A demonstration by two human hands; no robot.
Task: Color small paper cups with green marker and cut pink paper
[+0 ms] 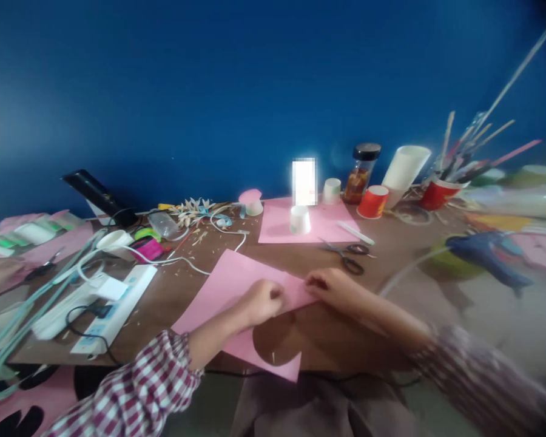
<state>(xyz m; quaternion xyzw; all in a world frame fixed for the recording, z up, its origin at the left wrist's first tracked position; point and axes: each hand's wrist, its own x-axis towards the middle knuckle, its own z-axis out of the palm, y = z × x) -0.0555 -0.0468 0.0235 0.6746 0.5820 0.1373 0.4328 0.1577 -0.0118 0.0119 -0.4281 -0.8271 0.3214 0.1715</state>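
Note:
A pink sheet of paper (225, 285) with a round piece cut out of its near edge lies on the brown table before me. My left hand (262, 302) rests over it, fingers curled closed against the paper near the cutout. At the sheet's right corner, my right hand (331, 287) pinches the edge between thumb and fingers. Scissors (352, 258) with dark handles lie beyond my right hand. Farther back, a white paper cup (300, 220) stands on another pink sheet (275, 227), with a white pen-like stick (355, 233) at its right side.
To the left are a power strip (118, 312), cables and a magenta tape roll (146, 249). A pink-topped cup (253, 203), a lidded jar (361, 173) and a red cup (373, 201) stand along the blue wall. A blue glue gun (486, 258) lies right.

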